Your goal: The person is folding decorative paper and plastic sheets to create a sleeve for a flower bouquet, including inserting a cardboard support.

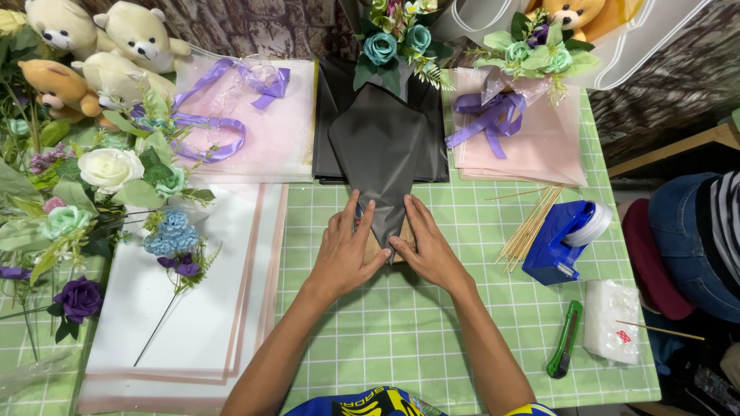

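Note:
A bouquet of teal artificial roses (pixel 393 42) lies at the table's far middle, wrapped in a cone of dark grey paper (pixel 381 146) that narrows toward me. My left hand (pixel 348 250) presses the left side of the cone's narrow end, fingers on the paper. On the right side, my right hand (pixel 428 245) holds the same end, pinching the paper fold near the tip. A bit of brown stem or wrap shows between the two hands. Both hands grip the wrapping.
Black paper sheets (pixel 330 123) lie under the bouquet on a green grid mat (pixel 401 331). White sheets (pixel 193 308) and loose flowers (pixel 108 173) are left, with teddy bears (pixel 100 54). A finished pink bouquet (pixel 524 100), skewers (pixel 532 223), blue tape dispenser (pixel 566 239) and green knife (pixel 566 339) are right.

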